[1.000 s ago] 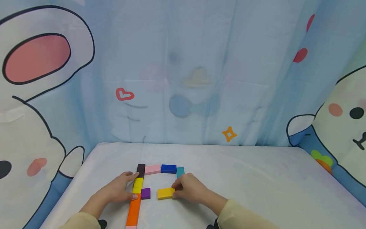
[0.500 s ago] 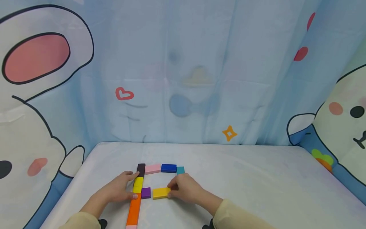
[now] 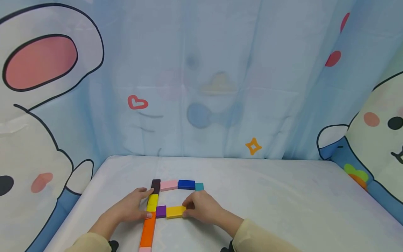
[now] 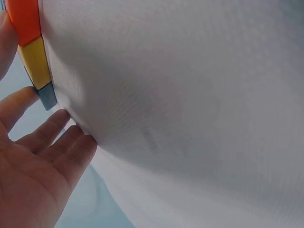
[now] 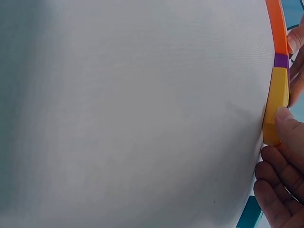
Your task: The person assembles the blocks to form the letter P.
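My right hand [image 3: 203,208] pinches the right end of a golden-yellow block [image 3: 174,212] between thumb and fingers. The block's left end meets a small purple block [image 3: 161,211], which sits against a vertical column of blocks. That column runs from a black block [image 3: 155,186] through a bright yellow one [image 3: 152,203] to an orange strip [image 3: 148,232]. My left hand [image 3: 130,206] lies along its left side, index fingertip at the black block and thumb at the orange strip's top. In the right wrist view, the thumb presses on the golden-yellow block [image 5: 275,104].
A pink block [image 3: 169,185] and a dark blue block [image 3: 186,184] extend right from the column's top. Beyond them, a teal block [image 3: 199,187] is partly hidden by my right hand. The white table [image 3: 283,203] ends at a cartoon-printed curtain [image 3: 207,140].
My right hand has slid the golden-yellow block leftward, closing the gap to the purple block. The left hand has stayed at the column.
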`<state>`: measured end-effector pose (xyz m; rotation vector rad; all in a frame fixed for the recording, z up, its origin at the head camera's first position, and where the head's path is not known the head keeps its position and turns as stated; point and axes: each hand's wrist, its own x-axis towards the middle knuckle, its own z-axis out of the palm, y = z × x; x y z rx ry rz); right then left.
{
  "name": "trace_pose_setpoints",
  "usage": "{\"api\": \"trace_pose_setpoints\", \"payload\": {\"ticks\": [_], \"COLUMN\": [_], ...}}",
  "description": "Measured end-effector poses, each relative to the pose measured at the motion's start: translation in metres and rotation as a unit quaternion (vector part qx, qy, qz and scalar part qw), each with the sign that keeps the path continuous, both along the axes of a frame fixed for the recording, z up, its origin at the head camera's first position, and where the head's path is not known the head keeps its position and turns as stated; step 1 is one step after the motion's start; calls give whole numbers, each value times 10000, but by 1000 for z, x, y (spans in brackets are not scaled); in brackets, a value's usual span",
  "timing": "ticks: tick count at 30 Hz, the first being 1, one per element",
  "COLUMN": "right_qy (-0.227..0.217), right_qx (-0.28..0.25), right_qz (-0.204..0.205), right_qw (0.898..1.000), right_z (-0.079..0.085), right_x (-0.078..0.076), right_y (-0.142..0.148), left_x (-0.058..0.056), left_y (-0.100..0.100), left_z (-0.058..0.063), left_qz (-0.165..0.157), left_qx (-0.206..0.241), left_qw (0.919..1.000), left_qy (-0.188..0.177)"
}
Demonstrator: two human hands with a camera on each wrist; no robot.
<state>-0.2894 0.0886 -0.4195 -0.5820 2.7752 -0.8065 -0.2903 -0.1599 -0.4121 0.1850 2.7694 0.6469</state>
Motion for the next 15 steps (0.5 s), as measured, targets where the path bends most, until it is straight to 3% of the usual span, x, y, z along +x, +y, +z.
{"api": "trace_pose_setpoints", "payload": {"ticks": [15], "right_qy": [11], "right_qx": [2], "right_qz": [133], "right_qw": [9999], "right_z": [0], "right_x": [-1], "right_y": [1], "left_x": [0], "left_y": [1], "left_z": [1], "left_qz": [33], "left_qx": [-40], "left_qw": [10000], "left_qy": [7]}}
